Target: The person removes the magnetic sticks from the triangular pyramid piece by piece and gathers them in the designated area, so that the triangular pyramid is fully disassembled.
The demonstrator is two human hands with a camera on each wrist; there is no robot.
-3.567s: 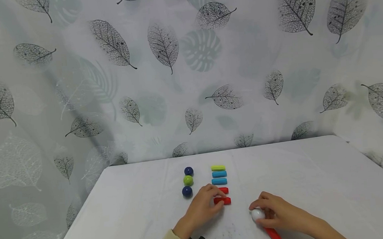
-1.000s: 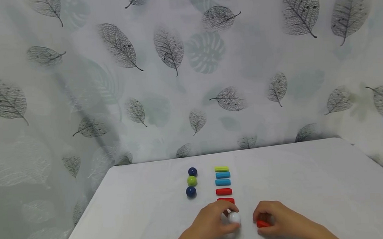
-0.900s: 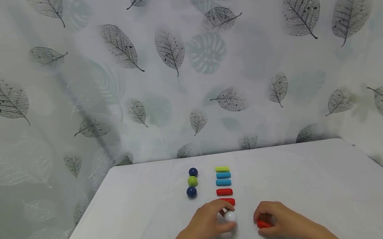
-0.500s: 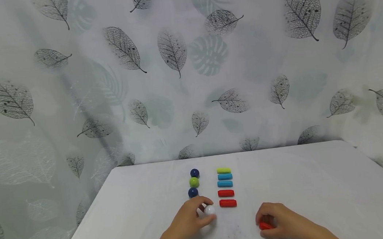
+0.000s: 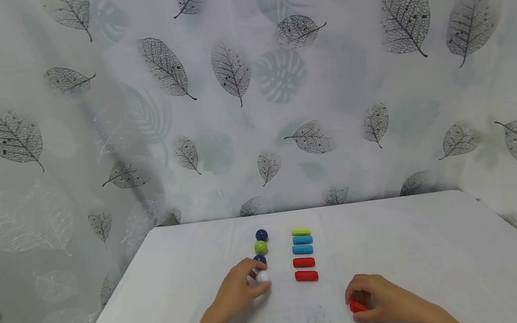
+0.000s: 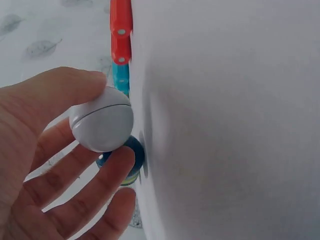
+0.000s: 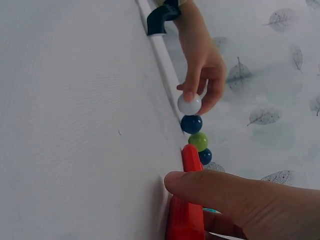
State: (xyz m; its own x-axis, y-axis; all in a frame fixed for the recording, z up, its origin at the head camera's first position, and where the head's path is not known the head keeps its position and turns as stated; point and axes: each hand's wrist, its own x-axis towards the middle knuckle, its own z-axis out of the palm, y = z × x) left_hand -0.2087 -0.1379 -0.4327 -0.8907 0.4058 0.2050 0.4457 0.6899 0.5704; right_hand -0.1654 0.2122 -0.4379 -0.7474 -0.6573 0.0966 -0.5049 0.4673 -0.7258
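Observation:
My left hand (image 5: 237,286) pinches a white ball (image 6: 102,120) between thumb and fingers, at the near end of a column of balls. A dark blue ball (image 7: 191,124) is just beyond it, then a green ball (image 5: 261,247) and another dark blue ball (image 5: 261,235). A seam runs round the white ball in the left wrist view. To the right, my right hand (image 5: 373,297) holds a red stick (image 5: 358,306) low at the table, its fingers hiding much of it.
Between the hands lies a column of short sticks on the white table (image 5: 401,241): a yellow-green stick (image 5: 301,231), two blue sticks (image 5: 303,249) and two red sticks (image 5: 306,275). A leaf-print curtain (image 5: 255,107) hangs behind the table.
The white ball, first in my right hand, passed to my left hand, which has carried it leftward to the ball column. My right hand stays near its place with the red stick.

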